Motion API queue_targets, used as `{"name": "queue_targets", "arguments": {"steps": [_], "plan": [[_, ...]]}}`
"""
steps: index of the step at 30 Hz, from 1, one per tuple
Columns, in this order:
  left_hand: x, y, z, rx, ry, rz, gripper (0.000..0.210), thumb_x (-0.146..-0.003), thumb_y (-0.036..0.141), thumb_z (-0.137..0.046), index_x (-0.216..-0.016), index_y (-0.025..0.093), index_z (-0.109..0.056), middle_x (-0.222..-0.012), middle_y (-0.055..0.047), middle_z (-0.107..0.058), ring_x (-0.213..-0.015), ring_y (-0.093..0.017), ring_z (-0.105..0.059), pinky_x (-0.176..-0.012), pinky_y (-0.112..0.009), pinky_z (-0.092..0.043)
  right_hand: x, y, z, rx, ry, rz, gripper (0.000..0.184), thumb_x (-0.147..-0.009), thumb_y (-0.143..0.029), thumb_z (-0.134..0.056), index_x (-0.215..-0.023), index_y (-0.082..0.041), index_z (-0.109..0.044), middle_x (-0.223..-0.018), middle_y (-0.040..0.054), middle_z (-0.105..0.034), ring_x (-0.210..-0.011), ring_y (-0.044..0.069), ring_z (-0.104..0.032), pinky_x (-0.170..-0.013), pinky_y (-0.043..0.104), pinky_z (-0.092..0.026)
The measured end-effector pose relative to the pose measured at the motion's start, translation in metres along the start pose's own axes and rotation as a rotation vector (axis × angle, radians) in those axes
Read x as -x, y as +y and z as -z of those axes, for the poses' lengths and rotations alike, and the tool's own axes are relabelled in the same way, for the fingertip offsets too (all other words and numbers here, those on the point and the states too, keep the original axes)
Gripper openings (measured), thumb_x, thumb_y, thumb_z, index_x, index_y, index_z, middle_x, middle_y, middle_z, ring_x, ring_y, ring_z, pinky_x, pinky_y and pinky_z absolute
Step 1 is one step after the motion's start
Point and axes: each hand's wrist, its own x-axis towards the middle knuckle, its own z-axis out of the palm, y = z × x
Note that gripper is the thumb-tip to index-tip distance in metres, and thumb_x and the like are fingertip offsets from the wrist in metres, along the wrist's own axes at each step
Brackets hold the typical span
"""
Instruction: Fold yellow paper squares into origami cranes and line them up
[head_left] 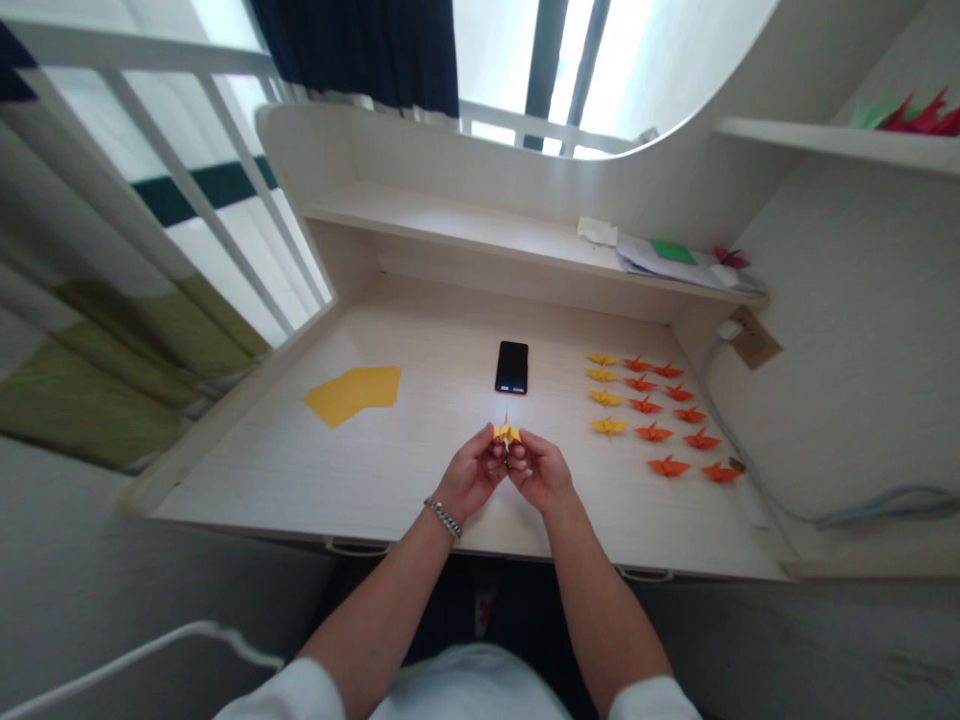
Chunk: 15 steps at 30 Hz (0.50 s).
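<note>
Between my two hands is a small yellow paper crane (507,433), held up over the front middle of the desk. My left hand (472,473) pinches one side of it, and my right hand (541,470) pinches the other. The fingertips nearly meet beneath the crane, so its underside is hidden. Just beyond it a black phone (512,367) lies flat on the desk. Off to the left rest overlapping yellow paper sheets (352,393). On the right stand a column of yellow paper cranes (607,398) and two columns of orange paper cranes (652,432).
The pale desk (435,320) has a raised shelf (465,225) along its back, bearing papers (637,253) and a green sheet (673,251). A grey cable (750,490) runs down the right side. White railings (232,180) border the left.
</note>
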Motion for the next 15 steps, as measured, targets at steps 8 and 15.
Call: {"name": "queue_targets", "arguments": {"steps": [8,15], "plan": [[0.0016,0.0026,-0.0009,0.057,-0.023,-0.009,0.036,-0.085,0.041,-0.059,-0.062,0.013,-0.054,-0.054,0.002,-0.050,-0.046,-0.007,-0.046,-0.053,-0.024,-0.047,-0.0033,-0.0013,0.0041,0.061,0.064,-0.020,0.015,-0.083,-0.024,-0.060,-0.073,-0.012,-0.059,-0.051,-0.0026,-0.052,-0.037,0.005,-0.041,-0.033,0.014,-0.035],[0.0017,0.0021,-0.0030,0.101,-0.032,-0.005,0.033,-0.084,0.039,-0.061,-0.062,0.014,-0.054,-0.054,0.001,-0.051,-0.050,-0.009,-0.049,-0.051,-0.023,-0.045,-0.0061,0.0006,0.0099,0.069,0.094,0.015,0.032,-0.083,-0.036,-0.061,-0.062,-0.014,-0.052,-0.044,-0.0048,-0.045,-0.035,0.004,-0.035,-0.031,0.015,-0.025]]}}
